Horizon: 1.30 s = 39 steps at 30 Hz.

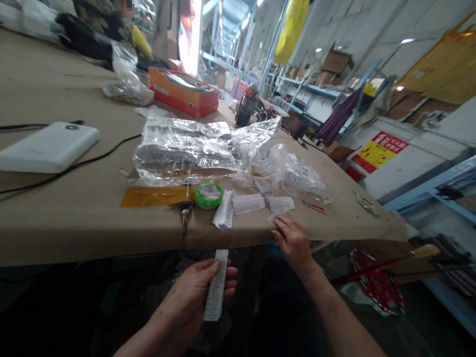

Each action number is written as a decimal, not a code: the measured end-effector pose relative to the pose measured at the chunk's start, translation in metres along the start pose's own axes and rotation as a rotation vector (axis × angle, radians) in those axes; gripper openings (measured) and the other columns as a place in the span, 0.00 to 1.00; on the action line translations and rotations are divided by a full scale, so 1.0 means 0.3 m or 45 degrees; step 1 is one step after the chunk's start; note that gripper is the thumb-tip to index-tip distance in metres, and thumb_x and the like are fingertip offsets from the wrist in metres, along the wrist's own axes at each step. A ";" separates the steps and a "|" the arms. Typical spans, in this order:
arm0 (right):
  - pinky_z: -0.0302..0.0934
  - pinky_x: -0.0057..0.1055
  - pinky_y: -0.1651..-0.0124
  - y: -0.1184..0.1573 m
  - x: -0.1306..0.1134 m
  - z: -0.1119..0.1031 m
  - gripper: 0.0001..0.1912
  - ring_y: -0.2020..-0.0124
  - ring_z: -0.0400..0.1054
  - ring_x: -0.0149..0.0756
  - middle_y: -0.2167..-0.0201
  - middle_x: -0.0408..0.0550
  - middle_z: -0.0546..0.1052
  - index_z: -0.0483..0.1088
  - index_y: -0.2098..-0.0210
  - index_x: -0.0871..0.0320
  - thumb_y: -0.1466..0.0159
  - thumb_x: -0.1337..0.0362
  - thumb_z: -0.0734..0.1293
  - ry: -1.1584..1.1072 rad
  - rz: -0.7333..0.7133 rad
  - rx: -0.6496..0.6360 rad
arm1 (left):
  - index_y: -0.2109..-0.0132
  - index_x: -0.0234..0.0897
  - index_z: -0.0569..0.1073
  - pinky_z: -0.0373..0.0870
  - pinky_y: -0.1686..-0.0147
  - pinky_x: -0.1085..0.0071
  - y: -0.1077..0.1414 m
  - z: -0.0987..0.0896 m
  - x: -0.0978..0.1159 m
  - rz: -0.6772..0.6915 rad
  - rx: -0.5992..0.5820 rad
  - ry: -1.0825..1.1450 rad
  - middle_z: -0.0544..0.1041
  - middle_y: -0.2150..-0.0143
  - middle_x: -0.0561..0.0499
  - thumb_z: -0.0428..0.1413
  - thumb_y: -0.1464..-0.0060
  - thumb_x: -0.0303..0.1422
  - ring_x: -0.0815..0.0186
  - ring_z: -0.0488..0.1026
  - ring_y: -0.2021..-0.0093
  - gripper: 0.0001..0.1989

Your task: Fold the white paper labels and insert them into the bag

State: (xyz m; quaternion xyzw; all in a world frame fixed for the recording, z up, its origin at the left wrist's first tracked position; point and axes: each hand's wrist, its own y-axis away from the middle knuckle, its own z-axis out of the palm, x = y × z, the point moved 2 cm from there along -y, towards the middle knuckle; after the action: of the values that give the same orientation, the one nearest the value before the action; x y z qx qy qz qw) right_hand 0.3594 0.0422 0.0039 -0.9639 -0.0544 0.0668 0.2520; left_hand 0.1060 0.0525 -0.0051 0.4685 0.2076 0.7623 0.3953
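My left hand (193, 287) is closed on a narrow printed label strip (216, 290), apparently a thin stack, held below the table's front edge with the thumb on top. At that edge, my right hand (295, 243) reaches over the tabletop, its thumb apart from the fingers. The fingertips touch a small translucent slip (277, 215), whose kind I cannot make out. Just beyond lie three groups of printed labels: a fanned pile (223, 210), a middle pile (248, 204) and a smaller right pile (281, 203).
Near the labels are a green tape roll (208, 194), a soldering-iron-like tool (185, 213), brown film (152, 197) and pink tweezers (313, 206). Behind lie clear plastic bags (186, 148), an orange box (182, 91) and a white power bank (48, 146) with a black cable. A person sits across.
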 end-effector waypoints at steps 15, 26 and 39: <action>0.62 0.45 0.45 0.105 -0.430 -0.021 0.08 0.48 0.68 0.41 0.58 0.51 0.76 0.69 0.60 0.56 0.37 0.72 0.61 -0.928 -0.363 0.024 | 0.68 0.27 0.74 0.67 0.77 0.75 0.014 0.010 -0.004 0.110 -0.156 0.186 0.76 0.75 0.46 0.56 0.48 0.25 0.69 0.71 0.79 0.04; 0.62 0.42 0.42 0.082 -0.481 0.023 0.07 0.48 0.67 0.37 0.58 0.53 0.77 0.69 0.63 0.59 0.37 0.73 0.60 -0.725 -0.654 -0.060 | 0.73 0.29 0.72 0.66 0.74 0.75 0.012 -0.025 0.003 0.183 -0.042 0.370 0.75 0.76 0.48 0.54 0.51 0.18 0.70 0.71 0.76 0.06; 0.60 0.42 0.41 0.091 -0.480 0.008 0.10 0.47 0.67 0.39 0.56 0.53 0.76 0.68 0.56 0.60 0.37 0.72 0.62 -0.760 -0.647 -0.141 | 0.71 0.27 0.75 0.67 0.76 0.77 0.015 -0.026 -0.013 0.164 -0.087 0.321 0.76 0.74 0.46 0.57 0.50 0.22 0.70 0.72 0.76 0.03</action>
State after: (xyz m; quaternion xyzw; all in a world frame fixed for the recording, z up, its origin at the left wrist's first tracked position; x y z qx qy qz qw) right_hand 0.2190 -0.0003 0.0028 -0.8701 -0.3656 0.2766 0.1811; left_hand 0.0983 0.0472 -0.0079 0.3676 0.1990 0.8455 0.3322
